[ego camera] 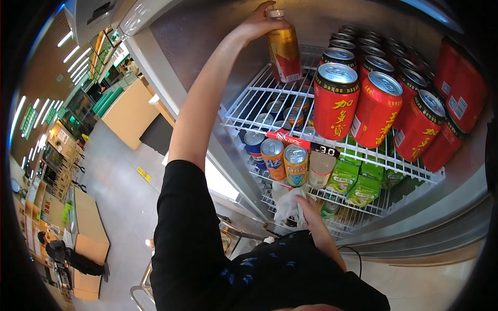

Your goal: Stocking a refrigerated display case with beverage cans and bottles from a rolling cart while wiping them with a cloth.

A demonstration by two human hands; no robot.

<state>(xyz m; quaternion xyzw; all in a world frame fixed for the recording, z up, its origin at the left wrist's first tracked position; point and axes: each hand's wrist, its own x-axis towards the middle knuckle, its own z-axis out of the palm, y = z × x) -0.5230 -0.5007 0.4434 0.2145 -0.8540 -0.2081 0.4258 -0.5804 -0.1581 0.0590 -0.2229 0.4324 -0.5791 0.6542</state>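
At the back left of an open drinks fridge, my left hand (264, 24) grips the upper part of a plastic bottle (286, 52) with a white cap and gold-and-red wrap. The bottle is over the white wire upper shelf (253, 103); I cannot tell whether its base touches. Lower down, my right hand (309, 210) holds a crumpled white cloth or tissue (291, 208) in front of the lower shelves. Red cans (336, 105) stand in rows to the right of the bottle, with black bands on some.
Below are an orange can (273, 157), a yellow can (295, 163), a clear bottle (321, 169) and green cartons (354, 186). A red price strip (288, 138) edges the upper shelf. A metal-framed chair (229, 237) stands near my body. A person (66, 252) is by a distant counter (91, 217).
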